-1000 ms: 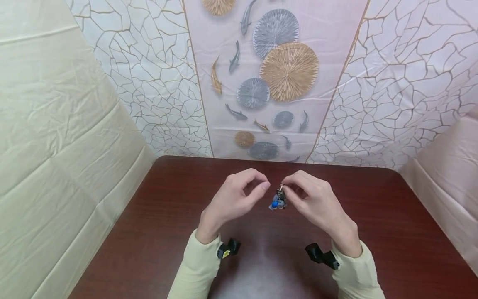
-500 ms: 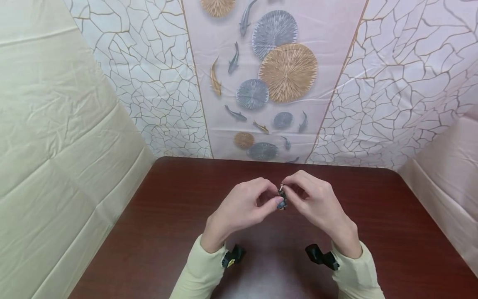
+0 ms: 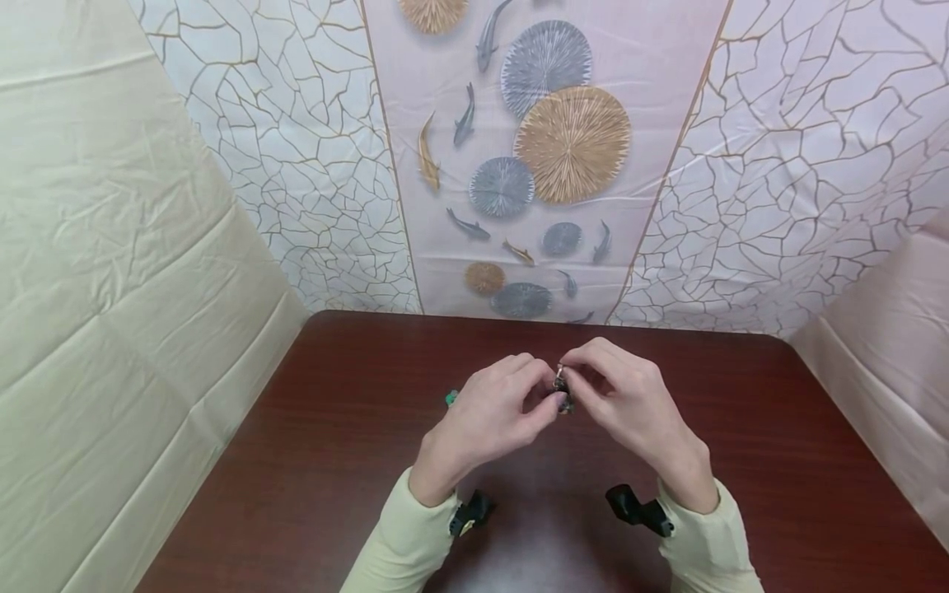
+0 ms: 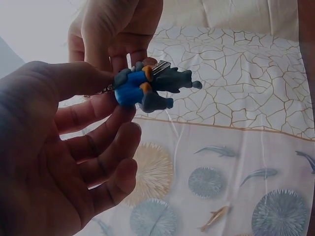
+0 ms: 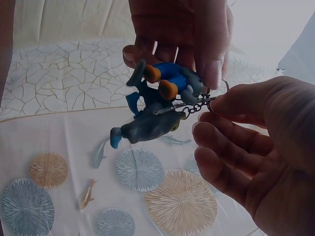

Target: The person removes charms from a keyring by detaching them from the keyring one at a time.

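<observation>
Between both hands hangs a keychain (image 3: pixel 566 405) with small rubbery figures, mostly covered by fingers in the head view. One figure (image 4: pixel 129 94) is blue with orange cuffs; beside it is a grey-blue, fish-like figure (image 5: pixel 150 127). A short metal chain (image 5: pixel 191 109) joins them to a ring. My right hand (image 3: pixel 630 399) pinches the ring end between thumb and index finger. My left hand (image 3: pixel 493 408) pinches the figures near the chain, its other fingers loosely bent. A slim metal piece (image 5: pixel 170 109) lies along the figures; its kind is unclear.
A dark reddish-brown table (image 3: pixel 334 461) lies beneath the hands. Just past the left hand's outer edge a small green thing (image 3: pixel 451 398) shows, mostly hidden. Patterned cloth (image 3: pixel 511 247) hangs at the table's far edge, with plain cloth (image 3: pixel 148 329) at the left.
My left hand has moved right and slightly down to the keychain and taken hold of its figures. The right hand has stayed in place. A green thing has come into sight behind the left hand.
</observation>
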Available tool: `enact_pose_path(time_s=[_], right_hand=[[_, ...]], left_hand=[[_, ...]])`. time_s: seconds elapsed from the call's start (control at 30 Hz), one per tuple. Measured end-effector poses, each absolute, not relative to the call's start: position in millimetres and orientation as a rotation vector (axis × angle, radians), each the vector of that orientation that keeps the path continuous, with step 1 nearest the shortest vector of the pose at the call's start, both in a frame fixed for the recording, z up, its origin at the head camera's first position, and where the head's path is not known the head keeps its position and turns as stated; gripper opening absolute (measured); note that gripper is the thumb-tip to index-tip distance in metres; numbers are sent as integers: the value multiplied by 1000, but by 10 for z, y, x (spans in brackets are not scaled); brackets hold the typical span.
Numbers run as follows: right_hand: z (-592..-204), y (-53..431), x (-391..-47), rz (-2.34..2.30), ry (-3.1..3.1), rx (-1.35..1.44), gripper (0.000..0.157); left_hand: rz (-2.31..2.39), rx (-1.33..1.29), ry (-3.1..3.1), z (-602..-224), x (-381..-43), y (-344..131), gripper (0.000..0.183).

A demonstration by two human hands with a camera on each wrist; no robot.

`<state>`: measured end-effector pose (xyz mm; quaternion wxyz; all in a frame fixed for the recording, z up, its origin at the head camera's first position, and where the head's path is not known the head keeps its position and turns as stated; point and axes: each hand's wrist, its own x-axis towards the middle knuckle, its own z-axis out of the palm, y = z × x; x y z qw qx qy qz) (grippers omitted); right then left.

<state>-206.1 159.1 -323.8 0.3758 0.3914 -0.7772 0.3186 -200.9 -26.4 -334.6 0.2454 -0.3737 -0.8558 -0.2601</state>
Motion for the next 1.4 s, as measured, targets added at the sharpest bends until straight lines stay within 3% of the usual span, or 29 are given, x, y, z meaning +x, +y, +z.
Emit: enact_pose_path(time_s=[0.13,0.8,1.4], right_hand=[[-3231,1591,-2063,830,-1983,1001,18],[-3232,1584,-2033,867,-1960,973,20],[-3166,1580,-1997,908,-1935,978,23]], left_hand=[[-710,-1015,-2315,-3338,-2006,-271,2],[-858,-1114,-2260,-3311,-1999,-303,9],[-716,-1151,-2025,-3254,-2047,-359,13]])
